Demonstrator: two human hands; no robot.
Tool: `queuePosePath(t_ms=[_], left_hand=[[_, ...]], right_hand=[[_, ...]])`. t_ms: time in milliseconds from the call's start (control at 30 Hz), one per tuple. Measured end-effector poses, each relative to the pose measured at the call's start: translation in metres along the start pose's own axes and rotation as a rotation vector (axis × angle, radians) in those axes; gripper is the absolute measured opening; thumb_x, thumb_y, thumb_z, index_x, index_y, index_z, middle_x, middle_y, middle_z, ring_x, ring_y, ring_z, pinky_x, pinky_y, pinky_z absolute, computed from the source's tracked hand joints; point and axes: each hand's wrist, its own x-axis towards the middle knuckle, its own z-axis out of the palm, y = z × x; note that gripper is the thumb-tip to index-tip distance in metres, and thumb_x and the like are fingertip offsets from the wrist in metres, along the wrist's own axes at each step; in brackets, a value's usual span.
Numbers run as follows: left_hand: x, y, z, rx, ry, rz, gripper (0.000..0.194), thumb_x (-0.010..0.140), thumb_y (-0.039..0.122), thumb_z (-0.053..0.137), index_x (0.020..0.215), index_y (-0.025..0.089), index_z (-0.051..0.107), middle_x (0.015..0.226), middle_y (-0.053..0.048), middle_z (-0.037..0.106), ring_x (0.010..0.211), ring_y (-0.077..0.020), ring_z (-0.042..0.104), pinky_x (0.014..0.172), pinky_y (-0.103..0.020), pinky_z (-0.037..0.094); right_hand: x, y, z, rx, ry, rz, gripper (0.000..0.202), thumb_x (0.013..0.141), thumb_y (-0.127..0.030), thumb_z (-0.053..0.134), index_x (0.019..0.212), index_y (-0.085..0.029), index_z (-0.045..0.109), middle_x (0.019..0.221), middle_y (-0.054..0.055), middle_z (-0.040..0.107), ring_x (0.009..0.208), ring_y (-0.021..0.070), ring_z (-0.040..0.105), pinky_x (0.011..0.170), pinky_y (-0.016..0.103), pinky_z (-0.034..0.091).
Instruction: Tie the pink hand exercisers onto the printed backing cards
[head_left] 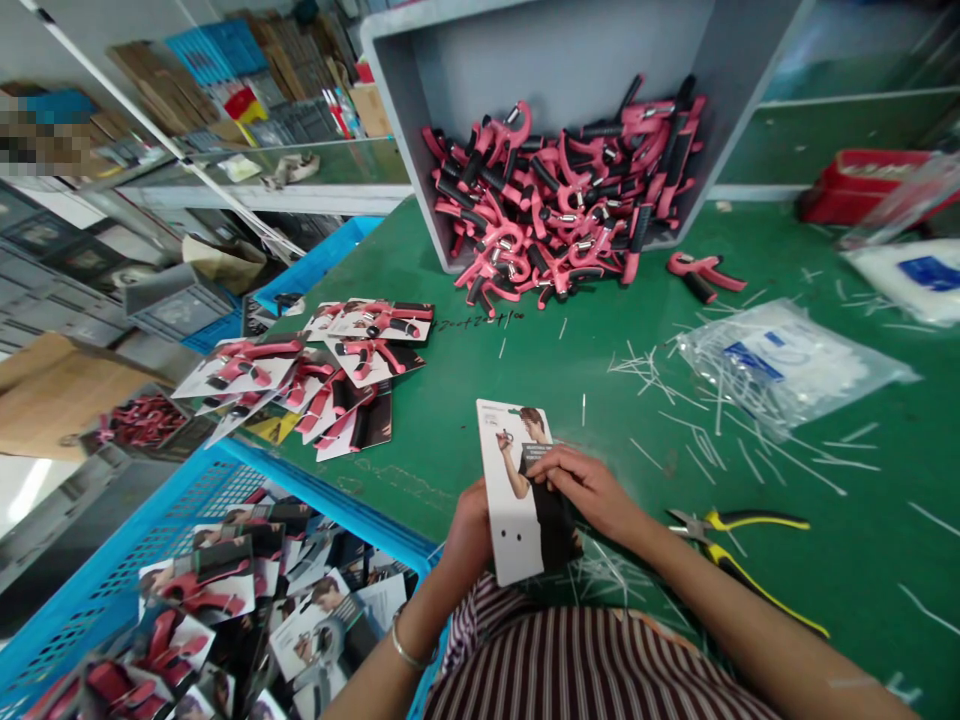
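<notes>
The blue crate (322, 500) sits low beside the bench (450, 420), presumably for easy reach; its carded grips (206, 590) are too jumbled to count. On the bench's left corner, the pile (367, 355) lies in loose overlap, probably because bulky grips stop the cards lying flat: around nine, some hidden.

The left hand (469, 530) grasps one card (514, 510) by its left edge, seemingly to steady it. The card, its two visible holes bare, is tilted between both hands at the bench's near edge. One bin (394, 110) opens towards the person, likely for reach; its many grips overlap beyond counting. The right hand (585, 485) rests curled fingers on the card's face; whether it pinches anything, I cannot tell.

Further right: one loose grip (701, 272), one pair of pliers (709, 527) near the right forearm, apparently kept handy, dozens of scattered ties (705, 450), two bags (817, 365) and one red box (855, 190).
</notes>
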Motion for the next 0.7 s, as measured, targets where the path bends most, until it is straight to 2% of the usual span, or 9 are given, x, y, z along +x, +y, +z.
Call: queuePosePath(t_ms=[100,200,333,400,467,567,633,700], left_hand=[[0.002,-0.003,-0.002,-0.059,0.066,-0.087,0.009,0.073,0.02,0.061,0.075,0.015,0.069,0.078,-0.005,0.071,0.073,-0.0205,0.063,0.07,-0.029,0.051],[0.001,-0.002,-0.003,-0.062,0.188,-0.186,0.018,0.076,0.027,0.061,0.088,0.016,0.067,0.076,-0.004,0.071,0.071,-0.0209,0.065,0.066,-0.029,0.051],[-0.001,0.004,-0.005,0.048,0.234,-0.283,0.042,0.072,0.031,0.069,0.111,0.018,0.064,0.096,-0.007,0.073,0.082,-0.0243,0.067,0.071,-0.03,0.051],[-0.003,0.01,-0.009,-0.007,0.202,-0.241,0.045,0.076,0.036,0.066,0.117,0.018,0.063,0.109,-0.008,0.071,0.093,-0.0253,0.066,0.081,-0.031,0.05],[-0.006,0.018,-0.017,-0.145,0.154,-0.198,0.046,0.087,0.046,0.052,0.12,0.016,0.062,0.115,-0.01,0.07,0.101,-0.0257,0.064,0.087,-0.033,0.049],[-0.009,0.031,-0.034,-0.293,0.045,-0.232,0.061,0.093,0.057,0.033,0.126,0.013,0.059,0.12,-0.012,0.068,0.107,-0.0287,0.062,0.091,-0.036,0.048],[-0.01,0.04,-0.044,-0.257,-0.033,-0.247,0.061,0.091,0.058,0.042,0.129,0.014,0.058,0.125,-0.012,0.066,0.114,-0.0308,0.059,0.096,-0.037,0.046],[-0.009,0.047,-0.047,-0.191,-0.09,-0.243,0.057,0.085,0.054,0.057,0.129,0.017,0.059,0.129,-0.009,0.063,0.12,-0.0311,0.056,0.102,-0.037,0.043]], right_hand=[[-0.003,-0.001,0.001,-0.06,-0.017,-0.045,0.022,0.096,-0.023,0.048,0.102,-0.022,0.069,0.097,0.004,0.066,0.095,0.018,0.061,0.087,0.03,0.044],[-0.004,-0.002,0.006,-0.049,-0.008,0.004,0.019,0.092,-0.023,0.056,0.106,-0.023,0.067,0.104,0.004,0.066,0.099,0.0186,0.06,0.091,0.031,0.043],[0.0,0.0,0.02,0.03,0.083,0.164,0.013,0.086,-0.028,0.065,0.096,-0.02,0.067,0.087,0.001,0.066,0.078,0.0161,0.059,0.074,0.027,0.046],[0.001,0.0,0.026,0.032,0.154,0.212,0.012,0.085,-0.03,0.066,0.088,-0.019,0.066,0.078,0.0,0.063,0.069,0.0146,0.056,0.065,0.025,0.044],[0.001,-0.002,0.028,0.008,0.181,0.192,0.011,0.085,-0.029,0.066,0.085,-0.018,0.065,0.078,0.0,0.062,0.07,0.0142,0.056,0.065,0.024,0.044],[-0.004,-0.011,0.028,-0.02,0.11,0.094,0.014,0.088,-0.027,0.064,0.1,-0.02,0.064,0.088,0.0,0.064,0.077,0.0141,0.059,0.07,0.024,0.046],[-0.008,-0.017,0.029,-0.099,0.058,0.033,0.022,0.088,-0.029,0.065,0.108,-0.022,0.062,0.093,0.001,0.064,0.079,0.0143,0.059,0.072,0.024,0.048],[-0.01,-0.02,0.03,-0.26,0.054,-0.036,0.018,0.089,-0.03,0.064,0.104,-0.021,0.063,0.094,0.003,0.064,0.082,0.0159,0.059,0.075,0.026,0.048]])
